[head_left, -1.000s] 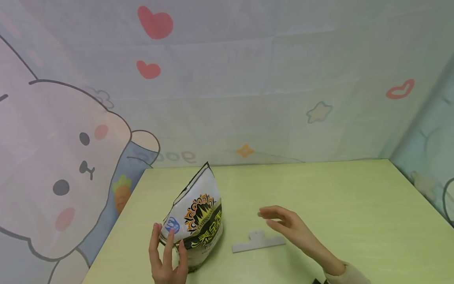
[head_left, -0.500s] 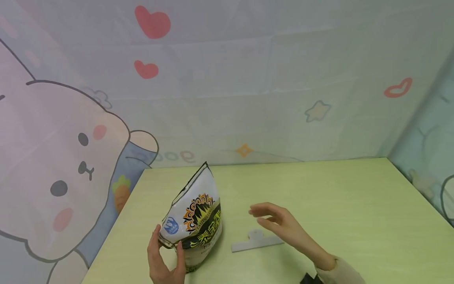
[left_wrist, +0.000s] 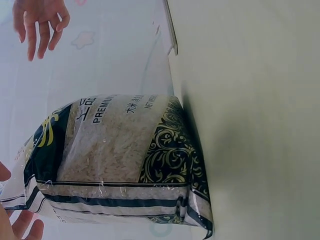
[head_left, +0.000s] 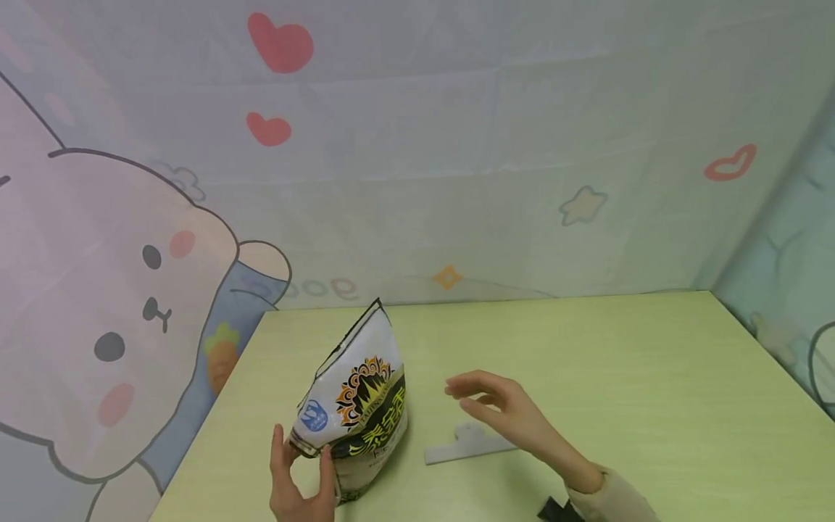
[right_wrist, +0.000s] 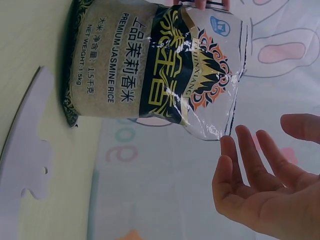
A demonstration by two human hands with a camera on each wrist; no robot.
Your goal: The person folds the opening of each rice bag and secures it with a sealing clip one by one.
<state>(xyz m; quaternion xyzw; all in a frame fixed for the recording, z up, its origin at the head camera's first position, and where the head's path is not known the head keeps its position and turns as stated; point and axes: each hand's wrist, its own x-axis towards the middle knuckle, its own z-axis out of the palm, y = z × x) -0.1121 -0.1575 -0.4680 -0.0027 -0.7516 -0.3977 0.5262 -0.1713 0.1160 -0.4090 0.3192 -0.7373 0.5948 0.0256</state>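
A bag of jasmine rice point(head_left: 368, 413) stands upright on the left part of the table, its white top slanting down to the left. My left hand point(head_left: 301, 489) has the bag's near upper corner between thumb and fingers; the thumb lies on the printed side, and some fingers are hidden behind the bag. My right hand point(head_left: 505, 406) hovers to the right of the bag, fingers extended and slightly bent, holding nothing. In the right wrist view its fingertips point(right_wrist: 241, 131) appear close to the bag's top edge. A white wide clip point(head_left: 457, 451) lies on the table beneath the right hand.
The pale green table point(head_left: 639, 377) runs back to a cloth backdrop point(head_left: 417, 145) printed with hearts and a cartoon animal. A dark piece point(head_left: 557, 510) shows beside the right sleeve point(head_left: 609, 496) at the bottom edge.
My left fingers have gone from being spread over the bag's corner to lying around it. The right hand has moved left, nearer the bag. The clip has stayed put.
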